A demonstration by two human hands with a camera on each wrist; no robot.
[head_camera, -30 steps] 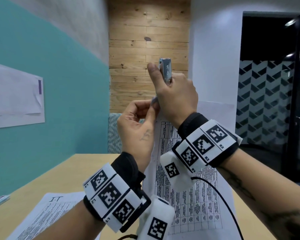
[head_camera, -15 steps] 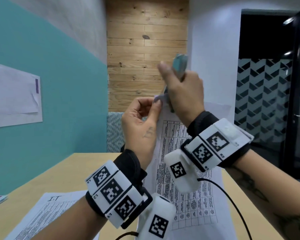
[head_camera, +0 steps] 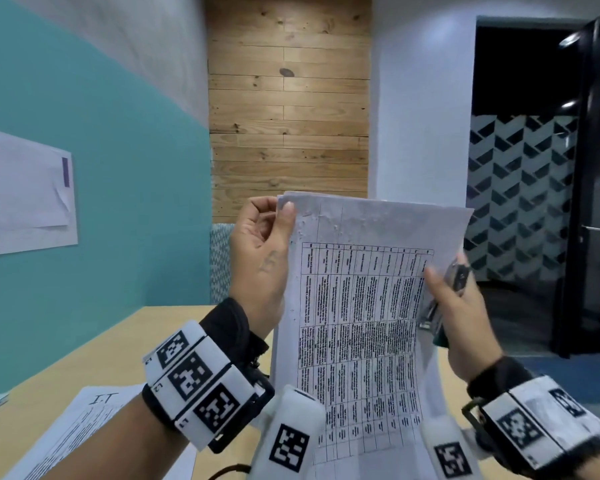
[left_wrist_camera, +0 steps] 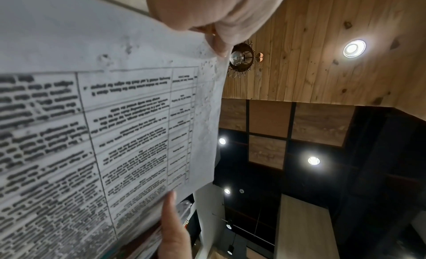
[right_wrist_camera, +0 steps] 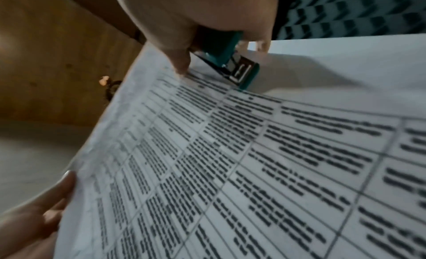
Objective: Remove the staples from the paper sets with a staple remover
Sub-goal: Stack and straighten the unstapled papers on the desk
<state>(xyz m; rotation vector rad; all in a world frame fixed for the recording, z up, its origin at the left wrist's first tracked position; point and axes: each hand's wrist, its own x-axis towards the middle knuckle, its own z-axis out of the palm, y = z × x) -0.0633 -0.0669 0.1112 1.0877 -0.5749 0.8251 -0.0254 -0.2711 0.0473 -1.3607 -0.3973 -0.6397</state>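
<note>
- White printed sheets, a paper set (head_camera: 361, 323) carrying a ruled table of dark text, are held upright in the air between both hands, above the near edge of the table.
- Left hand (head_camera: 260, 258) pinches the set's upper left corner: the thumb lies on the printed face, the other fingers curl behind the sheets. In the left wrist view the same pinch shows at the corner (left_wrist_camera: 214, 42).
- Right hand (head_camera: 461, 306) sits at the set's right edge, about halfway down, its fingers curled round a teal staple remover (head_camera: 444, 299). Its thumb tip rests on the printed face at the edge of the sheets.
- In the right wrist view the staple remover (right_wrist_camera: 228, 62) shows a teal body with a metal end, which lies right at the paper's margin beside the thumb; whether it touches the sheet I cannot tell.
- The top margin and left margin of the front sheet look pitted and rough in both the head and left wrist views.
- Both wrists wear black bands with white blocks printed with black square markers.
- On the pale wooden table (head_camera: 94, 355), at the near left, lies another printed sheet (head_camera: 77, 434) headed "I.T".
- On the teal wall (head_camera: 136, 185) to the left hangs a white sheet (head_camera: 21, 192).
- Farther off stand a wood-plank wall panel (head_camera: 288, 98) and, to the right, a dark doorway.
</note>
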